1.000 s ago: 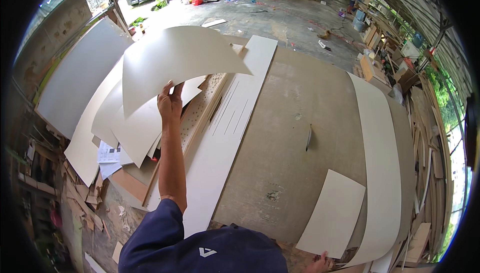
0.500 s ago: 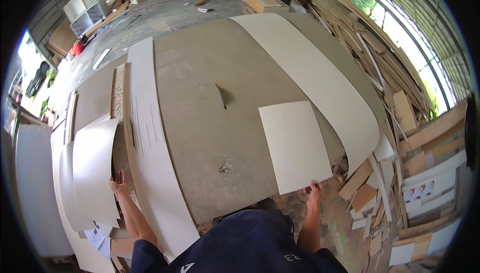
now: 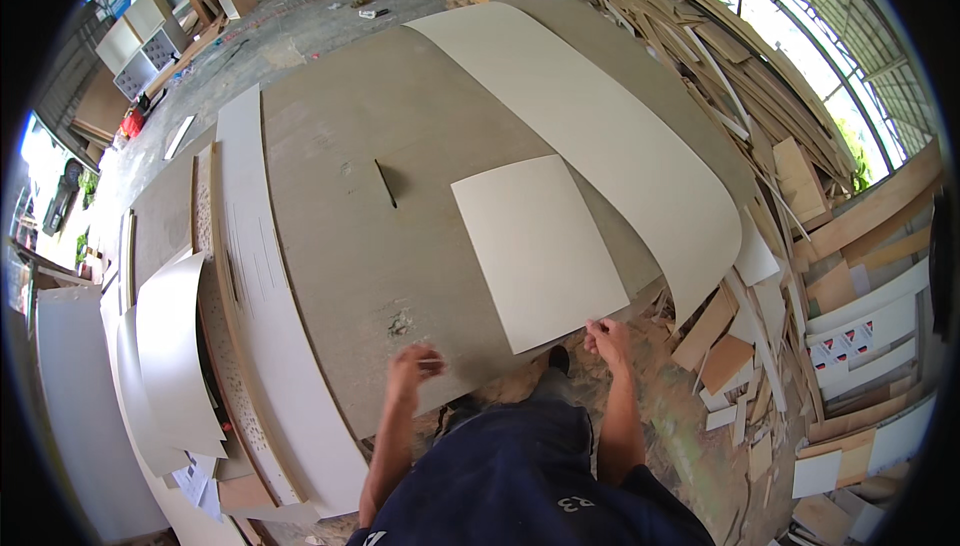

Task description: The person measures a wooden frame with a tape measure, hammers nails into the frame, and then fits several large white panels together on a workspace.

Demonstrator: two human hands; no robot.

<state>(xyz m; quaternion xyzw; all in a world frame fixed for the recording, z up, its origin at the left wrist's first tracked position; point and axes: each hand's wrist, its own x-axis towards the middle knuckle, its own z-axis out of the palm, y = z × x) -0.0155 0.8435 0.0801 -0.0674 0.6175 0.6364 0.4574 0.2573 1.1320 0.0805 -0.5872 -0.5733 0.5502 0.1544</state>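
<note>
My right hand (image 3: 607, 339) is closed at the near edge of a cream-white rectangular sheet (image 3: 540, 251). The sheet lies flat on the large grey-brown board (image 3: 330, 246), its far right corner against a long white strip (image 3: 590, 116) with one rounded end. Over the board's near edge, to the left of that sheet, hangs my left hand (image 3: 415, 366). Motion smears its fingers, and a small light streak by them is too blurred to name. A thin dark slit or sliver (image 3: 386, 184) marks the board's middle.
Left on the board lie a long white panel (image 3: 285, 296), a wooden rail (image 3: 230, 336) and curved white sheets (image 3: 172, 351). Wood offcuts (image 3: 725, 366) litter the floor at right, below a pile of long boards (image 3: 690, 56). Cabinets (image 3: 140, 41) stand far left.
My left hand has left the curved white sheets and swung right, over the board's near edge. The cream-white sheet has slid slightly away from me with my right hand at its edge. The view has shifted.
</note>
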